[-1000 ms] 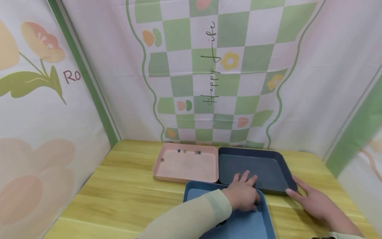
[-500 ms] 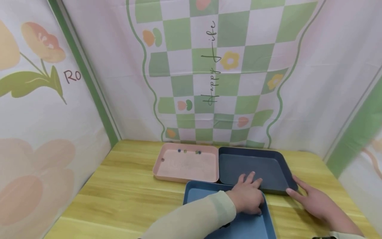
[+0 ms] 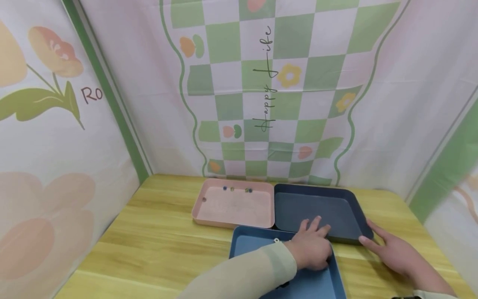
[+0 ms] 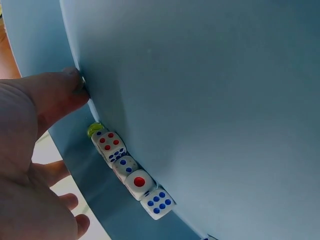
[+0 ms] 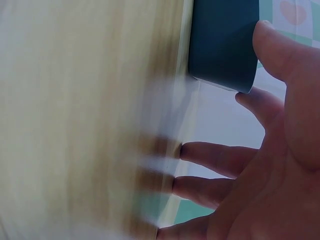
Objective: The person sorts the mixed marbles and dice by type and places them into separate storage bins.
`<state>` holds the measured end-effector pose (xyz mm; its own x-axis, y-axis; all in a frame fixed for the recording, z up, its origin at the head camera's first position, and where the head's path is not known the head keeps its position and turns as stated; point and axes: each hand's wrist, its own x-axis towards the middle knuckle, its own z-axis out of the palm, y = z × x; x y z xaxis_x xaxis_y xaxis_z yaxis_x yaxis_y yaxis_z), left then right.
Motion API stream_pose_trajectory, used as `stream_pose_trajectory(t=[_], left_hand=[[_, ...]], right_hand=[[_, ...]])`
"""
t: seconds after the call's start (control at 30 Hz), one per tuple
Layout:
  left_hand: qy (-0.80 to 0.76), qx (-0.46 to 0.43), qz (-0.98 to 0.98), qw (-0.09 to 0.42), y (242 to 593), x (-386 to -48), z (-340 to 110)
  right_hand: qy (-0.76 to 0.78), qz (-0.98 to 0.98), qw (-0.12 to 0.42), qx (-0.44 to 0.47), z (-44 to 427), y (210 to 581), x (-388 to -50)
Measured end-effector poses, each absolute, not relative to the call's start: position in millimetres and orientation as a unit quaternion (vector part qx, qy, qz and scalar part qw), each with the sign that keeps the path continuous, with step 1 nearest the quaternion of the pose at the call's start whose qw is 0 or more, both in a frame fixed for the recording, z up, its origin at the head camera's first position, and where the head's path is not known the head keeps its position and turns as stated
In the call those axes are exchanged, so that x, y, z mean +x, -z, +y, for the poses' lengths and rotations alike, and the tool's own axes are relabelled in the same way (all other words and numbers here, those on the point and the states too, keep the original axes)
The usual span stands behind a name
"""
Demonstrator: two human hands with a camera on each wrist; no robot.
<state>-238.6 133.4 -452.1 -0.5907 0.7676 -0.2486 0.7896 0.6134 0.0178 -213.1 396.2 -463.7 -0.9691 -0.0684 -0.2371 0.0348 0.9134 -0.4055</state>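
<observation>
My left hand [image 3: 310, 249] reaches into the right corner of the blue tray [image 3: 332, 286]. Its thumb and index finger come together at the wall on a small glassy glint, apparently a marble [image 4: 80, 88], mostly hidden by the fingertips. Beside them in the left wrist view, a yellow-green marble [image 4: 94, 129] and a row of white dice [image 4: 139, 183] lie along the wall. My right hand [image 3: 393, 251] holds the near right corner of the dark blue tray [image 3: 317, 207] between thumb and index finger. Its other fingers are spread near the tabletop [image 5: 75, 125].
A pink tray [image 3: 235, 209] with several marbles [image 3: 232, 189] adjoins the dark blue tray's left side. The blue tray sits in front of both. A patterned curtain [image 3: 257, 104] hangs behind the wooden table [image 3: 160, 232].
My left hand has shifted slightly right into the blue tray's corner, and its thumb and index finger have closed in over the marble there. My right hand stays put.
</observation>
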Motion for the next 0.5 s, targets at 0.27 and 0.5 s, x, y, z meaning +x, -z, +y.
stream_pose_trajectory(t=[0.27,0.5], left_hand=[[0.039,0.442,0.885,0.14,449.7,-236.8,127.4],[0.01,0.447,0.887,0.116,441.1,-236.4,110.9]], right_hand=[[0.206,0.971,0.118,-0.007,394.7,462.9,-212.2],[0.205,0.972,0.11,-0.01,395.0,463.5,-212.0]])
